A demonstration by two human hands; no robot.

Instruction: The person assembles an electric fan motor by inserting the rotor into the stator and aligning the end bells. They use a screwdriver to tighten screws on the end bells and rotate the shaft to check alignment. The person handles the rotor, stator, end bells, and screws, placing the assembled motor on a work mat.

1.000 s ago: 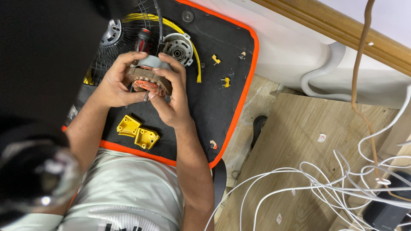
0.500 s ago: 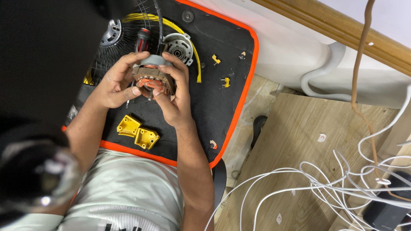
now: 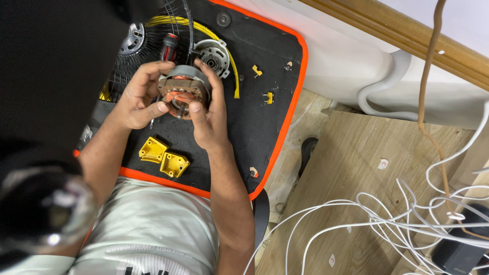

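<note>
Head view: a black mat with orange edging (image 3: pixel 285 127) carries two yellow plastic brackets (image 3: pixel 164 158), a silver motor end cap (image 3: pixel 213 56), a red-handled screwdriver (image 3: pixel 168 47) and a wire fan guard (image 3: pixel 145 46) (partly hidden by the dark blur at left). White cables (image 3: pixel 387 219) sprawl over wooden boards. Left hand (image 3: pixel 136 97) and right hand (image 3: pixel 206 114) both grip the fan motor stator (image 3: pixel 182 91), copper windings showing, above the mat.

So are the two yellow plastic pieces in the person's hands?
No, the two yellow pieces lie on the black mat, while both hands hold the motor part.
</note>
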